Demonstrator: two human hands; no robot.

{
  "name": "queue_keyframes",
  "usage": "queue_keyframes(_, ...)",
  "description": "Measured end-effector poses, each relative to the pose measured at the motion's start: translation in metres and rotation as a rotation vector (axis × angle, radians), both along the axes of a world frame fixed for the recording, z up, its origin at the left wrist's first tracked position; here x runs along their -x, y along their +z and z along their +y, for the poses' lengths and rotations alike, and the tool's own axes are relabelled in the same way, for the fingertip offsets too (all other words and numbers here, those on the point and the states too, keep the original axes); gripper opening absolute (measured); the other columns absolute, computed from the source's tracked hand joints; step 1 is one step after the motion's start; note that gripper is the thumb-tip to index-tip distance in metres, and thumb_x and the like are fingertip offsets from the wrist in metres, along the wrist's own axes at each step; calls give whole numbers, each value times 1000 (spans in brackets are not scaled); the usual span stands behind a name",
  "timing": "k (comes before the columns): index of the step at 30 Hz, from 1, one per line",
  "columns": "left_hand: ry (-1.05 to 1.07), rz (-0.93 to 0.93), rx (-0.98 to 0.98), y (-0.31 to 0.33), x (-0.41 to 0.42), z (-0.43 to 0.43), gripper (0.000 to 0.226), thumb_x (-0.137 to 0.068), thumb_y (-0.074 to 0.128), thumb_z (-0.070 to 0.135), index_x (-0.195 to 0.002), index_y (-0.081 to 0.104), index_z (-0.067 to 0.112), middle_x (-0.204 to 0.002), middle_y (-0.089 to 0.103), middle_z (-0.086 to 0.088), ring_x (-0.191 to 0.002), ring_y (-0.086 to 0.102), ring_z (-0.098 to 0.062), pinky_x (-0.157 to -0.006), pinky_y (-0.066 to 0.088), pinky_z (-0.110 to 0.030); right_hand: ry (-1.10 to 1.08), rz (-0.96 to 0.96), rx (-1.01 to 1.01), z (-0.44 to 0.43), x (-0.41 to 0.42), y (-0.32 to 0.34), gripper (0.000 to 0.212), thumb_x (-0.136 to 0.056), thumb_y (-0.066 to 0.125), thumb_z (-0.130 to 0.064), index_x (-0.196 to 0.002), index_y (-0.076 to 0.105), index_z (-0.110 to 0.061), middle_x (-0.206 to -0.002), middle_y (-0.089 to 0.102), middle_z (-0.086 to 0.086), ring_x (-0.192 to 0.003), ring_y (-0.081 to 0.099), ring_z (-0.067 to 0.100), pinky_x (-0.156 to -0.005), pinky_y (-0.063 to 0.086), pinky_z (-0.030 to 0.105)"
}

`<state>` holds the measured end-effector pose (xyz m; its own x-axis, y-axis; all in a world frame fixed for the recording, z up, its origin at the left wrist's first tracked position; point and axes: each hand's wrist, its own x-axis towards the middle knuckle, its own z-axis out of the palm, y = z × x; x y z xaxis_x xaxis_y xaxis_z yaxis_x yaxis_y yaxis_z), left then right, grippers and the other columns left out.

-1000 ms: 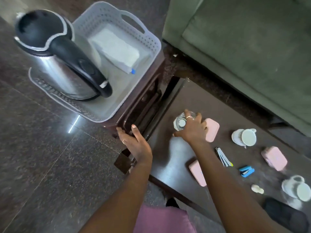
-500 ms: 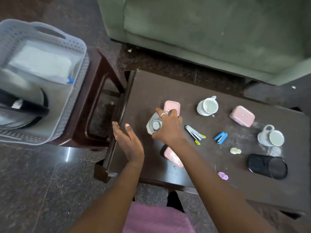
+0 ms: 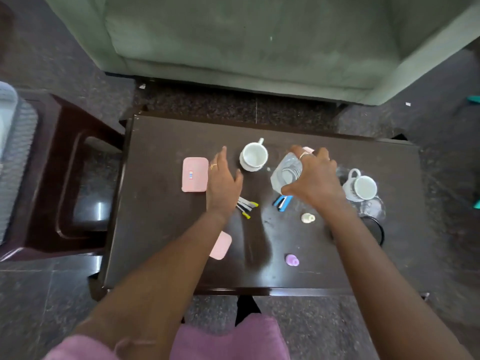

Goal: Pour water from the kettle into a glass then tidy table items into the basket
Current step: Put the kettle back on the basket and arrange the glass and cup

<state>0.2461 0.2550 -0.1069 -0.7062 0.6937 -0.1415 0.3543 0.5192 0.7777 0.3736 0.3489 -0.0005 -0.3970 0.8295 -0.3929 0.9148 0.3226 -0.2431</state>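
Observation:
My right hand (image 3: 315, 179) grips a clear glass (image 3: 285, 175) from above, over the middle of the dark table (image 3: 161, 242). My left hand (image 3: 223, 179) hovers open, fingers spread, between a pink case (image 3: 195, 174) and a white cup on a saucer (image 3: 254, 156). The grey basket (image 3: 13, 157) shows only as a sliver at the left edge, on a dark stool (image 3: 65, 178). The kettle is out of view.
On the table lie a second white cup (image 3: 363, 187), a blue stapler (image 3: 282, 202), pens (image 3: 246, 207), another pink case (image 3: 220, 245), a cream piece (image 3: 308, 218), a purple piece (image 3: 292, 260) and a black round item (image 3: 379, 229). A green sofa (image 3: 259, 42) stands behind.
My right hand has carried the glass rightward across the table, past the cup. My left hand moved from the table's left edge to over the middle. The view swung right, off the basket and kettle.

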Motion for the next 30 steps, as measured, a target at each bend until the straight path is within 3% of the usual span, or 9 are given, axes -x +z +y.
queue_keyframes(9,-209,109,283,-32,-23,91,103,-66,80,36,-142,19,2,-148,30,-16,-139,23,-28,-118,12,-35,50,63,0,86,-13,-26,87,-58,82,-24,-134,39,-36,-126,35,12,-116,36,38,-87,46,43)
queue_keyframes(12,-147,96,278,-41,-22,92,89,-71,77,24,-141,26,2,-143,37,-18,-133,33,-31,-112,26,-36,93,74,12,100,-1,-41,90,-58,82,-25,-136,37,-35,-128,34,12,-117,35,37,-88,46,44)
queue_keyframes(17,-38,157,260,-44,-21,79,72,-72,73,18,-133,39,0,-132,46,-21,-122,42,-33,-104,30,-37,155,68,39,107,23,-67,90,-59,82,-28,-136,36,-33,-129,34,13,-116,36,37,-90,45,45)
queue_keyframes(25,115,80,256,-46,-23,59,70,-68,75,17,-128,44,6,-129,47,-17,-114,45,-32,-93,32,-30,152,26,69,99,39,-93,90,-64,82,-30,-140,32,-32,-132,33,14,-120,35,37,-95,44,46)
queue_keyframes(30,111,89,242,-46,-24,53,67,-67,76,16,-126,45,5,-124,49,-17,-110,47,-33,-93,37,-34,129,9,81,97,39,-99,89,-65,82,-30,-139,32,-33,-134,31,13,-123,33,37,-95,44,46)
